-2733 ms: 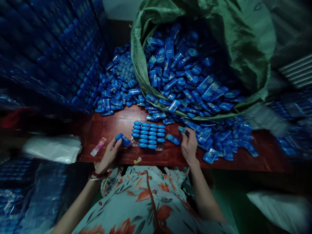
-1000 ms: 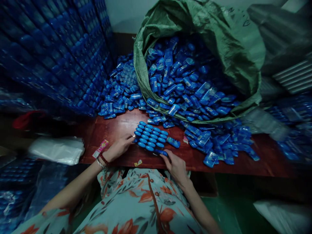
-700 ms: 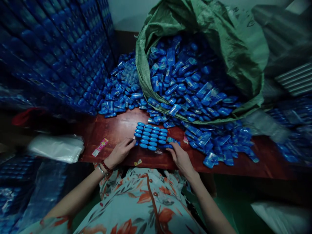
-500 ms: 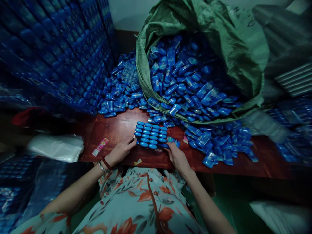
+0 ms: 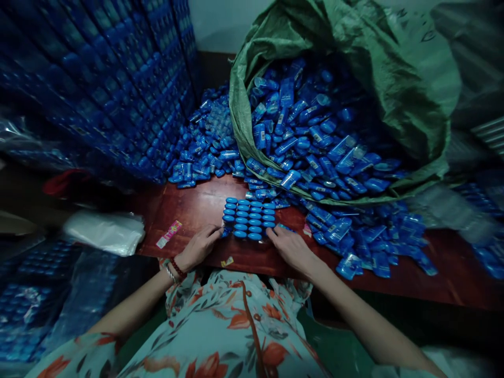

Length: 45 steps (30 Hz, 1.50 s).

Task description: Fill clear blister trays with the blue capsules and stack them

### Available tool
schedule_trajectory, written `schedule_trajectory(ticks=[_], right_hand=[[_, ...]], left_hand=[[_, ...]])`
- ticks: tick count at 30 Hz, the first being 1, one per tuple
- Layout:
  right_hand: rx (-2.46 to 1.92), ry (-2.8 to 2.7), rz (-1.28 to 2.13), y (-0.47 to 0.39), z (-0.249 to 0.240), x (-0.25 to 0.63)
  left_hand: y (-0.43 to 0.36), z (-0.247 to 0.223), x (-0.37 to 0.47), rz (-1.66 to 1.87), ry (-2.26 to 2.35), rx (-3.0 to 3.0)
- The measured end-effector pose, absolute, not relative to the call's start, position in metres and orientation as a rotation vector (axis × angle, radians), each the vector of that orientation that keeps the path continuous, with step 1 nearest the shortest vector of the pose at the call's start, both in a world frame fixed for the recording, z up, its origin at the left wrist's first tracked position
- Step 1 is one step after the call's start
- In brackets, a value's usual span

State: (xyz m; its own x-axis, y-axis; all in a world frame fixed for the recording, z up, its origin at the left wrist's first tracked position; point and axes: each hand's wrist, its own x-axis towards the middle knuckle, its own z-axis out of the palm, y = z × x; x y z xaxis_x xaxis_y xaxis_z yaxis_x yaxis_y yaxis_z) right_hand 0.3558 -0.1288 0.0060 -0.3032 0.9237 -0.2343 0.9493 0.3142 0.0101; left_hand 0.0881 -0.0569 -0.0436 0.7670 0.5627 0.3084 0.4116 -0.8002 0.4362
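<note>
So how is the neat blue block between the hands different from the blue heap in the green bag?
The neat block sits in tidy rows; the heap lies jumbled every which way. The neat block is small, while the heap is much bigger. The neat block shows mostly rounded ends, but the heap shows plenty of sides too. Both are blue and shiny.

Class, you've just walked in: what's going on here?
A person's left hand and right hand are at the near corners of a block of glossy blue oval-ended containers, set in rows on a reddish-brown wooden table. Beyond it, loose blue containers lie heaped inside and around an open green woven sack.
</note>
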Motion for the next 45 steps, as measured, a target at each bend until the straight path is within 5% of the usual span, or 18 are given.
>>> schedule_trajectory(ticks=[8, 18, 24, 31, 36, 39, 41, 45], right_hand=[[1.499, 2.501, -0.104, -0.109, 0.006, 0.356], [2.136, 2.634, -0.219, -0.131, -0.029, 0.363], [1.884, 2.535, -0.252, -0.121, -0.006, 0.362], [2.116, 2.547, -0.038, -0.139, -0.027, 0.347], [3.03, 2.359, 0.052, -0.172, -0.055, 0.364], [3.285, 2.044, -0.042, -0.179, -0.059, 0.385], [3.176, 2.004, -0.09, -0.176, -0.059, 0.394], [2.778, 2.088, -0.185, -0.167, -0.059, 0.398]], left_hand=[[-0.061, -0.047, 0.086, 0.671, 0.764, 2.714], [-0.049, -0.022, 0.103, 0.312, 0.835, 2.723], [-0.027, -0.011, 0.109, 0.12, 0.723, 2.666], [-0.035, -0.045, 0.096, 0.744, 0.816, 2.918], [-0.047, -0.024, 0.109, 1.037, 0.887, 2.692], [-0.05, 0.002, 0.151, 0.768, 0.785, 2.74], [-0.048, 0.013, 0.194, 0.319, 0.799, 2.875], [-0.039, 0.014, 0.289, 0.053, 0.787, 2.925]])
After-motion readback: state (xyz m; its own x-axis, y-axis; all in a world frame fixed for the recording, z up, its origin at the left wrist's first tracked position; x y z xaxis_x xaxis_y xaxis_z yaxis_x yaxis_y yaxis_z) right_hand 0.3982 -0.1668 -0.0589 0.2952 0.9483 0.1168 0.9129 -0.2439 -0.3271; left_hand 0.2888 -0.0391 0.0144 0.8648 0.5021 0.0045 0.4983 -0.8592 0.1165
